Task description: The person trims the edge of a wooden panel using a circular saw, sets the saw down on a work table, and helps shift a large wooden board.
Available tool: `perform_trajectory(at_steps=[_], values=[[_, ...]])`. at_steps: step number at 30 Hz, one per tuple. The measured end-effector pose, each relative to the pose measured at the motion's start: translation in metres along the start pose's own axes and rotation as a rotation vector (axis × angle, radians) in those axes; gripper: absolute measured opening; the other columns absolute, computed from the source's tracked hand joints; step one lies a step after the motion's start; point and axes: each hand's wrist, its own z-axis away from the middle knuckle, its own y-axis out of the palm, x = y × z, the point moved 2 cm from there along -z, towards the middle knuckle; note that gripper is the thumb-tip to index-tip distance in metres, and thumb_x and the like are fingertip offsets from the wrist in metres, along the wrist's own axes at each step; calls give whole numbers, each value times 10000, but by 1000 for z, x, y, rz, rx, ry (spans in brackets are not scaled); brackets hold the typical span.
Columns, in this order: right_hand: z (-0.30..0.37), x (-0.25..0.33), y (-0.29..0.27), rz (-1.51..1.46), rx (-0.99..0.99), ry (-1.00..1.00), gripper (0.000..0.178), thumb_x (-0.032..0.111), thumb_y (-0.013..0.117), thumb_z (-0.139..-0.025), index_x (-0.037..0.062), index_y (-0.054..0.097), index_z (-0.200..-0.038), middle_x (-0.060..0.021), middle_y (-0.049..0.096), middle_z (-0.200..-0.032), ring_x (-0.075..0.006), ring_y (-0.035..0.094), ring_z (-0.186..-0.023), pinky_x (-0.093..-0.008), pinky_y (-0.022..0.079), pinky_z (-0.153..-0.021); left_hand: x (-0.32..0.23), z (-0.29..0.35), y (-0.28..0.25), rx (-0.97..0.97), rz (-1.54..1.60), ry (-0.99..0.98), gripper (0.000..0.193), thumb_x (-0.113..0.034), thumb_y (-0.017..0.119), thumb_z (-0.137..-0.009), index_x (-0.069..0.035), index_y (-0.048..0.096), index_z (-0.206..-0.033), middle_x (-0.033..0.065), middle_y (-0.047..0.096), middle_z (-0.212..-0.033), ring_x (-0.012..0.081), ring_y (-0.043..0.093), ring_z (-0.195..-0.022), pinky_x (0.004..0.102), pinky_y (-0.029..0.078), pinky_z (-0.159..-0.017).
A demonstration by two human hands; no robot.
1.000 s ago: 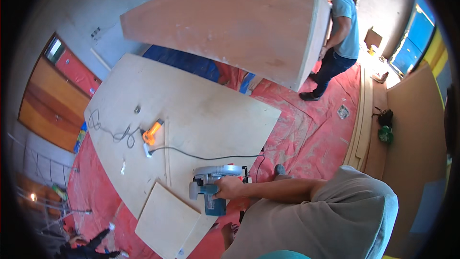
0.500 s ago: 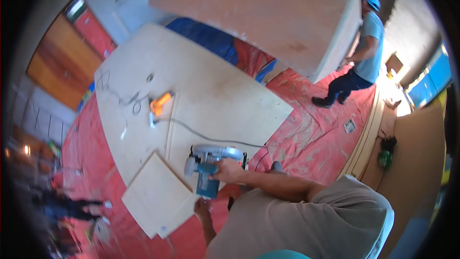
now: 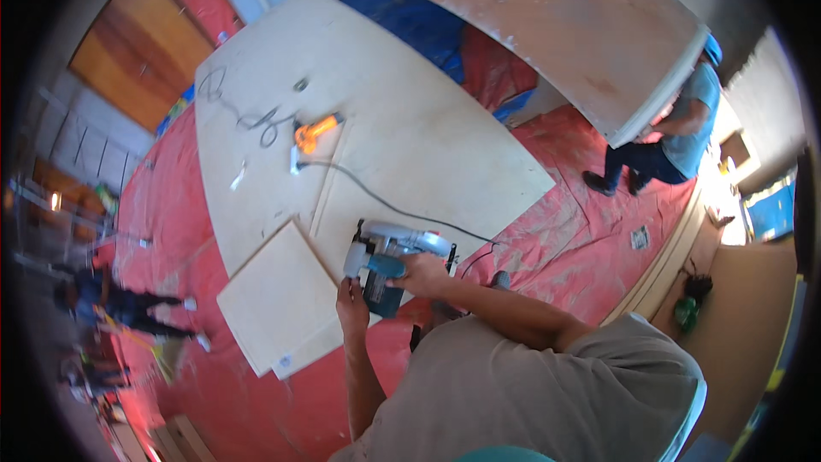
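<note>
Right hand (image 3: 425, 275): I have it closed round the saw (image 3: 386, 266) by its teal handle, probably because that grip best bears the weight.
Left hand (image 3: 351, 306): my fingers are at the saw's grey end, seemingly to steady it; I cannot tell whether they grip or only touch.
Saw's place: over the sheet (image 3: 410, 154), at its near edge, left of its right corner; whether it rests there or hangs just above, I cannot tell.
Cord (image 3: 385, 204): it crosses the sheet from a white block (image 3: 295, 159) toward the right corner, then loops behind the saw, perhaps left slack so I can move.
Small board (image 3: 282, 299): lies over the sheet's near edge, to the left of my hands, jutting past onto the tarp (image 3: 599, 248) side.
Strip (image 3: 327, 178): flat on the sheet, beyond the small board.
Orange tool (image 3: 316, 130): beside the strip's far end, toward the sheet's left edge, seemingly parked out of my way.
Panel (image 3: 564, 34): beyond the sheet's far edge, a co-worker (image 3: 691, 120) stooping at its right end, apparently to support it.
Changed: half a second ago my left hand is lower, by the saw's dark body; now it is up at the grey end. The panel's low corner looks farther from the sheet's right corner.
Same: my right hand's hold.
</note>
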Motion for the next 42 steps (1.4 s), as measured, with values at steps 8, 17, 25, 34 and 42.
perform_trajectory(at_steps=[8,17,25,34,42], values=[[-9,7,7,-83,15,-132,458,407,840,-778,97,742,-1101,-206,745,-913,-396,736,-877,-493,586,-791,-13,-2,-17,-152,55,167,439,-212,658,-1026,55,571,-1363,153,702,-1033,223,683,-900,371,570,-797],[-28,6,19,-57,128,-204,411,375,848,-767,98,759,-1058,-174,752,-925,-371,738,-883,-477,586,-796,1,-48,-28,47,18,-168,558,-354,751,-954,46,626,-1324,166,700,-1008,193,674,-753,311,571,-509],[-30,17,28,-40,218,-216,440,335,823,-787,87,735,-1139,-189,753,-984,-375,737,-935,-469,584,-826,-11,-60,-30,93,-131,-263,597,-477,731,-946,68,631,-1168,183,674,-906,238,626,-588,336,486,-393],[-30,17,38,9,334,-199,483,347,826,-795,69,704,-1171,-190,750,-1043,-373,727,-997,-491,574,-854,2,-61,-19,26,-145,-74,537,-463,726,-949,68,676,-1013,218,694,-935,340,645,-837,463,524,-815],[-36,16,47,52,377,-230,564,465,797,-811,26,693,-1151,-222,746,-1059,-396,727,-1005,-500,578,-872,0,-64,-17,-28,-140,-27,403,-363,745,-932,25,710,-1036,211,733,-913,338,692,-833,452,543,-790]])
